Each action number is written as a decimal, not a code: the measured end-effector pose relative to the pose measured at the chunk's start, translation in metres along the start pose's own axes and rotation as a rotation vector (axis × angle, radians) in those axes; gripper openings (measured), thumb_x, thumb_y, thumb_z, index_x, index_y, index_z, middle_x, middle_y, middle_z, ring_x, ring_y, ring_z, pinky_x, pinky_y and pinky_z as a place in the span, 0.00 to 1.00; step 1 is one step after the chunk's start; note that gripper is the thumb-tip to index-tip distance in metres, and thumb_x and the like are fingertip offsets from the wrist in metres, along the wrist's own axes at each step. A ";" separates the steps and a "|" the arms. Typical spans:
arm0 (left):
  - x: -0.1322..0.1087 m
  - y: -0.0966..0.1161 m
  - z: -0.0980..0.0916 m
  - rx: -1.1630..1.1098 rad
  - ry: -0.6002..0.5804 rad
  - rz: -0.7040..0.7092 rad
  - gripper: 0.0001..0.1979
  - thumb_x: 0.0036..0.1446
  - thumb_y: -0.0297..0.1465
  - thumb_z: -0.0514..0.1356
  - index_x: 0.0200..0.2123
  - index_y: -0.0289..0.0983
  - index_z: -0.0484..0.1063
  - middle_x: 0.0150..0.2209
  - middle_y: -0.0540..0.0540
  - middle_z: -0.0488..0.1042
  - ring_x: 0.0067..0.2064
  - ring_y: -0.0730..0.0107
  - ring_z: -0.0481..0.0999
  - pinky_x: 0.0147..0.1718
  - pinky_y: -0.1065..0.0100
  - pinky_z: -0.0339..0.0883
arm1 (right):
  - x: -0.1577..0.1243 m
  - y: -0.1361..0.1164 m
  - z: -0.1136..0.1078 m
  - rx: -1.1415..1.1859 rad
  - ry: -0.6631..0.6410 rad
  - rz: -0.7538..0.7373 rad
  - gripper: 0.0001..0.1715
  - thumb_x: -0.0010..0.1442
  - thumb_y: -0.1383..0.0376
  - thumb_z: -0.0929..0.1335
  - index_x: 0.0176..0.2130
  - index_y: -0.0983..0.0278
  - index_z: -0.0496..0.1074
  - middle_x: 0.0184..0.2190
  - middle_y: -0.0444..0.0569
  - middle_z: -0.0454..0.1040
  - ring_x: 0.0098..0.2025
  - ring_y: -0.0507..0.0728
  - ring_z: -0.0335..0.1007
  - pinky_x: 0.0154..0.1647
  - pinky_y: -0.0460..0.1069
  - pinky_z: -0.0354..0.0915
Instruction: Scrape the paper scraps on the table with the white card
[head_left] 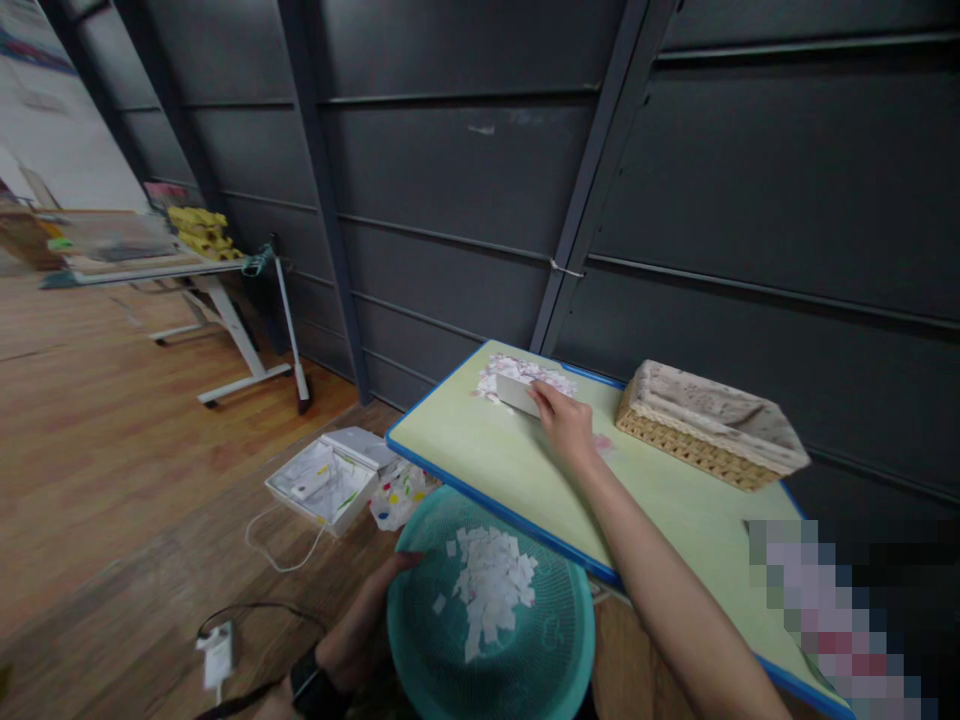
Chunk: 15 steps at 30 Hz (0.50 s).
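Observation:
My right hand (564, 425) reaches across the table and is closed on a flat, pale, stiff card (516, 395). The card stands on edge against a heap of small white paper pieces (551, 375) at the table's far edge. Below the near edge, my left hand (375, 595) grips the rim of a teal plastic colander (555, 630), thumb over the edge and the other fingers mostly hidden. Inside the colander lies a loose pile of white paper scraps (495, 580).
The pale green table (457, 430) has blue edging. A lined wicker basket (697, 465) sits at its far right. On the floor are an open white box (322, 485), a spotted plastic bag (397, 495) and a power strip (217, 655). Another table (157, 268) stands far left.

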<state>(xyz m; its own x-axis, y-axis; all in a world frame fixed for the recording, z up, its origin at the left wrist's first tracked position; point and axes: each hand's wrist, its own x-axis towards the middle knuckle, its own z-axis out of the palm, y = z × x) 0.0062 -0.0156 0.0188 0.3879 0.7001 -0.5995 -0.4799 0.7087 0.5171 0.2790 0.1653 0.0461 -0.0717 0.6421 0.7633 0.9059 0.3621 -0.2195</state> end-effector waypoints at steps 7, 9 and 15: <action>0.004 -0.002 -0.007 -0.020 -0.014 -0.012 0.33 0.58 0.34 0.57 0.63 0.25 0.53 0.37 0.41 0.84 0.38 0.59 0.83 0.44 0.63 0.71 | 0.000 0.000 0.003 0.059 -0.013 -0.013 0.19 0.65 0.56 0.60 0.46 0.62 0.75 0.37 0.51 0.80 0.33 0.57 0.77 0.37 0.49 0.68; 0.006 -0.004 -0.010 -0.032 -0.034 -0.011 0.34 0.58 0.34 0.57 0.63 0.26 0.51 0.39 0.41 0.84 0.39 0.58 0.83 0.47 0.62 0.70 | 0.000 0.000 0.004 0.052 -0.002 -0.012 0.20 0.65 0.56 0.60 0.46 0.62 0.75 0.38 0.51 0.80 0.34 0.57 0.77 0.37 0.49 0.68; 0.004 -0.003 -0.007 -0.023 -0.026 -0.019 0.34 0.58 0.34 0.57 0.63 0.23 0.52 0.35 0.41 0.85 0.39 0.57 0.83 0.44 0.62 0.71 | 0.001 -0.001 0.002 0.007 -0.026 -0.017 0.19 0.66 0.57 0.60 0.46 0.61 0.75 0.39 0.52 0.80 0.35 0.57 0.77 0.35 0.48 0.68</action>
<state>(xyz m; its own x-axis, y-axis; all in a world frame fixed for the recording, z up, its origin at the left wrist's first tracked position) 0.0037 -0.0161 0.0106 0.4176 0.6886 -0.5928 -0.4900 0.7201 0.4913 0.2775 0.1671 0.0455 -0.0982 0.6530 0.7510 0.9015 0.3780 -0.2108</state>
